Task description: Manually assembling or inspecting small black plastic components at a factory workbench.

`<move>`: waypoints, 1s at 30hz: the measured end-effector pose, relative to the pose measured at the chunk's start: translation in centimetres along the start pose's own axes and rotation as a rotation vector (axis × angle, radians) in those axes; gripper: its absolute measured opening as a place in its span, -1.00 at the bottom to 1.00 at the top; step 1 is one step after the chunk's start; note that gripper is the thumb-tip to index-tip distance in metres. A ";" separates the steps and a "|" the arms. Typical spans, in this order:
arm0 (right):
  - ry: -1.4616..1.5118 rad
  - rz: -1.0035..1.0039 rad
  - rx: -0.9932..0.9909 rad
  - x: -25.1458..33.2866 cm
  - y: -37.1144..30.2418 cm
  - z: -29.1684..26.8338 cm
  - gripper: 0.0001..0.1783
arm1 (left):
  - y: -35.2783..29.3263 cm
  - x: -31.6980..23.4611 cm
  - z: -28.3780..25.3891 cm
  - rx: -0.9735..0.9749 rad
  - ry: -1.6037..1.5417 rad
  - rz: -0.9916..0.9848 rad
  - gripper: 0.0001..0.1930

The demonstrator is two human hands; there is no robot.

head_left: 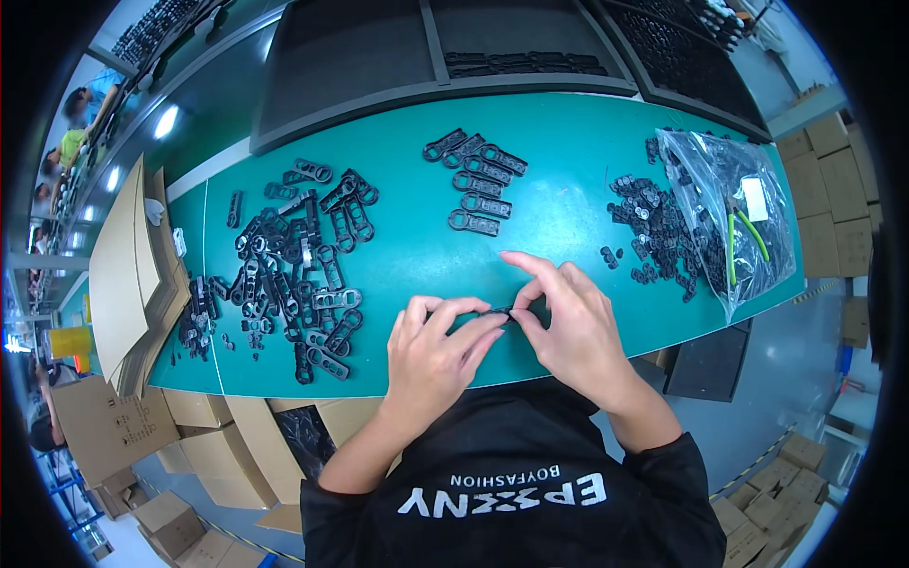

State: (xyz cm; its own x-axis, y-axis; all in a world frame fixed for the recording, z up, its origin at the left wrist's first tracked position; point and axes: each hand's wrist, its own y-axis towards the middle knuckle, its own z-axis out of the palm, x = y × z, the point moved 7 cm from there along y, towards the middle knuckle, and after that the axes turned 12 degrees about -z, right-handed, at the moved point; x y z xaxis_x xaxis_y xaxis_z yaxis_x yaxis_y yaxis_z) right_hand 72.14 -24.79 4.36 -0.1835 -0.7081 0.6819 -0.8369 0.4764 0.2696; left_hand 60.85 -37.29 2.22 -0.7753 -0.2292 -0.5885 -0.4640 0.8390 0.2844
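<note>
Near the front edge of the green table, my left hand [433, 352] and my right hand [575, 327] meet at their fingertips. Between them they pinch a small black plastic part [502, 312], mostly covered by the fingers. My right index finger stretches away from the pinch. Beyond my hands lies a group of black elongated plastic pieces with a ring at one end [480, 204], roughly lined up. To the left is a loose heap of similar black ringed pieces [284, 256]. Small black parts [653, 218] are scattered at the right.
A clear plastic bag [762, 222] lies at the right with green-handled cutters [748, 237] on it. Flat cardboard sheets [128, 275] stand at the table's left end. Black trays [350, 57] line the far edge. Smaller black bits [197, 317] lie near the cardboard.
</note>
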 end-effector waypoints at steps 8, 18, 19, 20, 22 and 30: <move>-0.139 -0.264 -0.088 0.4 -2.8 0.2 -0.26 | 0.2 -0.8 -0.3 -0.021 0.062 0.024 -0.77; -0.297 -0.313 -0.353 -1.6 -3.6 -6.0 -0.45 | 2.7 -0.7 -1.2 0.039 0.176 0.084 -0.84; -0.298 -0.317 -0.354 -1.9 -3.4 -6.8 -0.45 | 3.9 -0.4 -1.3 0.034 0.215 0.110 -0.84; -0.316 -0.147 -0.344 -3.2 -3.2 -7.6 -0.48 | 5.1 -0.1 -1.3 0.029 0.251 0.133 -0.84; -0.328 0.015 -0.334 -4.6 -3.2 -8.1 -0.50 | 7.3 0.2 -1.0 0.018 0.295 0.153 -0.84; -0.473 -0.045 -0.294 -5.6 -2.7 -6.4 -0.50 | 10.4 1.7 -4.8 -0.076 0.270 0.173 -0.83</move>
State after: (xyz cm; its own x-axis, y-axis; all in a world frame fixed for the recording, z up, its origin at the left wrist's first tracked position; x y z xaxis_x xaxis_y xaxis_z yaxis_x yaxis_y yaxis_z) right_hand 78.79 -18.74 4.15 -0.4193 -0.8554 0.3040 -0.6822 0.5178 0.5161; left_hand 52.68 -31.30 7.85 -0.9264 -0.2175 -0.3074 -0.3380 0.8402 0.4241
